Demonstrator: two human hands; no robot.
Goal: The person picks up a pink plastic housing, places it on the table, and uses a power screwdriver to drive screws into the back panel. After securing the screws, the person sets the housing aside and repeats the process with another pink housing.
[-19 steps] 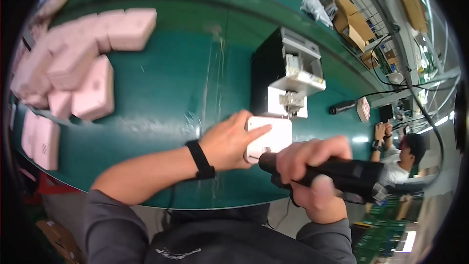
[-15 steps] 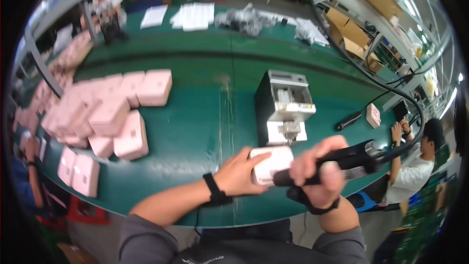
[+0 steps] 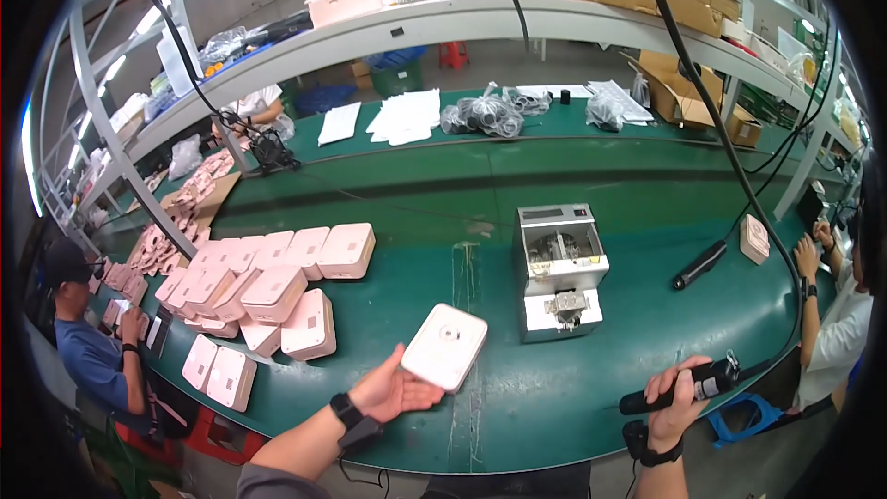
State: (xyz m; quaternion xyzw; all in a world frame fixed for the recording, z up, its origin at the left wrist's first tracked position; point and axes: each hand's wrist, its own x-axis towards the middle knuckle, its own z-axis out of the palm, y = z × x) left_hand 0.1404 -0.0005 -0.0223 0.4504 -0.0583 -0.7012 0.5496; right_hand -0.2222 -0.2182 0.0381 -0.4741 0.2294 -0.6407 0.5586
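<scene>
A pale pink, round-cornered case [image 3: 444,347] with a small round opening in its face is at the front middle of the bench. My left hand [image 3: 395,392] is at its lower left edge, palm up with fingers stretched out. The thumb is by the case's left corner; whether the case rests on the fingers or on the bench I cannot tell. Farther right, my right hand [image 3: 676,397] is wrapped round a black corded electric screwdriver [image 3: 708,381], held level and apart from the case. Between them, farther back, stands a small grey-and-silver bench machine [image 3: 562,273].
Similar pink cases [image 3: 274,296] are stacked at the left. A second black corded tool [image 3: 699,265] and another pink case [image 3: 754,239] lie at the right. A black cable [image 3: 707,97] hangs across the right side. Co-workers [image 3: 102,351] sit at both ends.
My right hand has drawn the screwdriver away from the case to the right. My left hand's fingers have straightened, and the case now shows its holed face. The view has tilted up.
</scene>
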